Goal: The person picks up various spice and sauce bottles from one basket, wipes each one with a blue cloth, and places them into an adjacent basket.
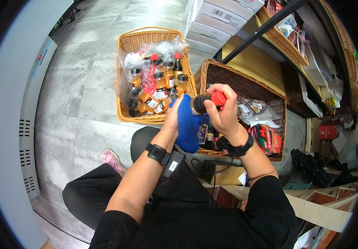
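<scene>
Between my hands is a dark bottle (199,104) with a red cap (218,98), tilted with the cap toward the right. My right hand (227,116) is closed around its cap end. A blue cloth (188,126) covers the other end and hangs down; my left hand (172,119) grips the cloth there, its fingers mostly hidden behind it. Just beyond stands a light wicker basket (123,108) lined with clear plastic. Orange spice jars (160,86) with black lids and a dark red-capped bottle (177,64) fill it.
A brown wicker basket (282,124) on the right holds red packets (267,139) and a clear bag (255,109). White boxes (212,27) are stacked behind. Shelving (249,58) with more baskets rises at right; a white cabinet (25,103) stands left. A cardboard box (224,174) sits near my right forearm.
</scene>
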The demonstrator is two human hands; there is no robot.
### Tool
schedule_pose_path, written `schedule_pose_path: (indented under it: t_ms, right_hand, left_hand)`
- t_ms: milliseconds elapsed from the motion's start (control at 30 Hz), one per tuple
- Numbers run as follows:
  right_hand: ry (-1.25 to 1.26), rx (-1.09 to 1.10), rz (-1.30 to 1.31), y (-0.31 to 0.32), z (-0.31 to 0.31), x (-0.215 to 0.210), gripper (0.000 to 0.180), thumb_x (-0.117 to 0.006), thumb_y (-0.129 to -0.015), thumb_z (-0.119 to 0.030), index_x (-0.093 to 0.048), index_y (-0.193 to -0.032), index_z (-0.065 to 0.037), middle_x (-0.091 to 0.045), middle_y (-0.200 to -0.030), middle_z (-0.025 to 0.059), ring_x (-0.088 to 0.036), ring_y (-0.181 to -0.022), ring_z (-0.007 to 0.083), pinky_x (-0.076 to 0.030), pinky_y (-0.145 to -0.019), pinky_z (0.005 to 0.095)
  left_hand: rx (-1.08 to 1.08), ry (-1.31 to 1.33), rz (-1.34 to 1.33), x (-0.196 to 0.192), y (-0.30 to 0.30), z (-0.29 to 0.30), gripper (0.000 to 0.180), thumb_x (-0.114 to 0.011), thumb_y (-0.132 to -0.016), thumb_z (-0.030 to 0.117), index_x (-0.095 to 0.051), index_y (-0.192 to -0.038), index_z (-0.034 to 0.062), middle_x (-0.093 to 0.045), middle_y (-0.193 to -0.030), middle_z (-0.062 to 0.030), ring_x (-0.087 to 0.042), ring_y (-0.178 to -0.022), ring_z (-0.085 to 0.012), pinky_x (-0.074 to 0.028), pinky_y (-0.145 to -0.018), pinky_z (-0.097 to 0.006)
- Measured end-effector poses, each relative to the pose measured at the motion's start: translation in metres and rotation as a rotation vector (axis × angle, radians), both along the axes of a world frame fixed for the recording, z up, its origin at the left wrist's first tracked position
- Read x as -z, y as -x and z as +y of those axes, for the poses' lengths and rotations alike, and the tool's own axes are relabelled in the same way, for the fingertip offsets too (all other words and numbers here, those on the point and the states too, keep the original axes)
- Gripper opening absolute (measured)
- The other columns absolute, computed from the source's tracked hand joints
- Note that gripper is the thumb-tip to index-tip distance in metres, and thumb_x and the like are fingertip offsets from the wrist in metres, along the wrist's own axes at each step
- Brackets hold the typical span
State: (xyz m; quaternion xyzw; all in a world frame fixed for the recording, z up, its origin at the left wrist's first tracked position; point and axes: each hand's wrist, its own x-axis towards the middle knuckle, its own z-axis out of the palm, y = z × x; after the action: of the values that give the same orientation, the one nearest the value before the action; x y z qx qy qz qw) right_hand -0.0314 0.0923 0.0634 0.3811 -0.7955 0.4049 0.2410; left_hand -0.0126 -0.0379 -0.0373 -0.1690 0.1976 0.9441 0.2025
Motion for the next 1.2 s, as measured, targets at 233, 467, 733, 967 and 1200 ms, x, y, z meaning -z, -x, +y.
schedule_pose_path:
  t_ms: [233,467,733,967,1200]
  right_hand:
    - [-0.358,-0.016,-0.27,-0.011,0.018,-0.043,0.041,-0.066,-0.077,-0.015,-0.043,-0.11,-0.001,-0.055,-0.092,0.0193,-0.057,-0.08,0.0356,-0.047,-0.069,0.0385]
    - [-0.543,-0.136,-0.218,-0.013,0.005,-0.057,0.03,-0.065,-0.076,-0.009,-0.047,-0.1,0.0,-0.054,-0.092,0.0166,-0.057,-0.082,0.033,-0.048,-0.068,0.0366]
    - [-0.503,-0.178,-0.242,0.019,-0.014,-0.059,0.035,-0.067,-0.074,-0.009,-0.049,-0.103,-0.001,-0.056,-0.095,0.0168,-0.057,-0.086,0.0351,-0.047,-0.073,0.0371]
    - [-0.192,-0.044,-0.386,0.1,-0.056,-0.023,0.03,-0.066,-0.077,-0.012,-0.047,-0.099,-0.001,-0.057,-0.081,0.0118,-0.06,-0.071,0.0223,-0.047,-0.063,0.0328]
    - [0.376,0.042,-0.892,0.202,-0.129,0.075,0.025,-0.066,-0.077,-0.005,-0.047,-0.093,-0.003,-0.057,-0.08,0.0085,-0.061,-0.062,0.0148,-0.052,-0.051,0.026]
  left_hand:
    - [-0.2,0.239,-0.146,-0.02,-0.003,-0.006,0.027,-0.058,-0.084,0.03,-0.059,-0.084,0.003,-0.061,-0.074,-0.0065,-0.06,-0.061,-0.0168,-0.052,-0.055,-0.029]
    - [-0.337,0.377,-0.141,-0.015,-0.001,0.001,0.014,-0.059,-0.085,0.018,-0.059,-0.081,0.0045,-0.06,-0.072,-0.0035,-0.056,-0.058,-0.012,-0.046,-0.052,-0.025]
    - [-0.513,0.352,-0.169,-0.005,0.004,-0.01,0.02,-0.053,-0.09,0.021,-0.054,-0.093,0.002,-0.061,-0.079,-0.0088,-0.061,-0.062,-0.0183,-0.052,-0.056,-0.029]
    - [-0.52,0.215,-0.17,-0.016,0.0,-0.018,0.027,-0.05,-0.091,0.026,-0.053,-0.096,-0.0001,-0.061,-0.079,-0.0131,-0.062,-0.063,-0.0236,-0.053,-0.052,-0.035]
    - [-0.517,0.161,-0.26,-0.004,0.0,-0.027,0.031,-0.051,-0.09,0.03,-0.054,-0.1,0.0001,-0.061,-0.085,-0.0126,-0.062,-0.067,-0.0234,-0.053,-0.058,-0.034]
